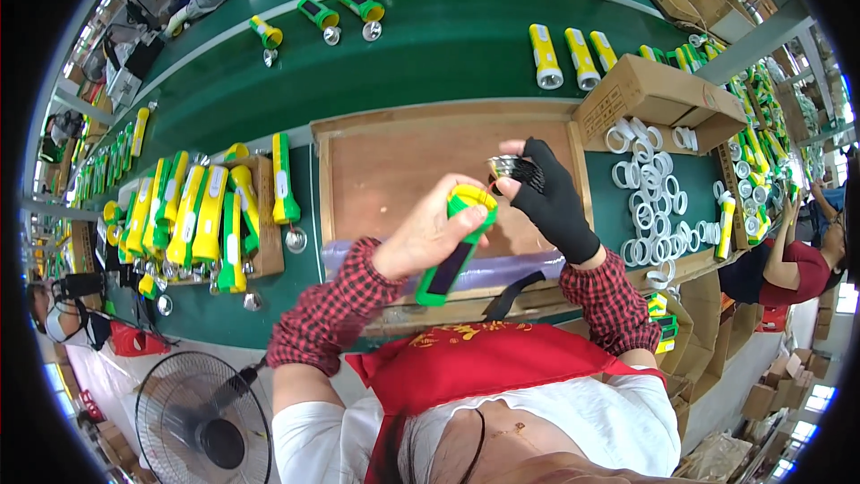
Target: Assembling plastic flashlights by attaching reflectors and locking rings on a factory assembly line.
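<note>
My left hand (419, 226), bare, is wrapped round a green and yellow flashlight body (445, 271). The body is tilted, its open yellow end up and toward my right hand. In a black fingerless glove, my right hand (551, 206) pinches a shiny silver reflector (507, 164) just beyond that open end. The reflector and the body are apart, with what looks like a thin wire between them. Both hands are above a wood-framed brown board (385, 161) on the green bench. The back of the reflector is partly hidden by my fingers.
Left of the board lies a pile of flashlights (193, 215) with dangling reflectors. White plastic rings (640, 193) are spread at the right, beside a cardboard box (649, 94). More flashlights (580, 58) lie on the far conveyor belt (430, 45). A fan (210, 421) stands at lower left.
</note>
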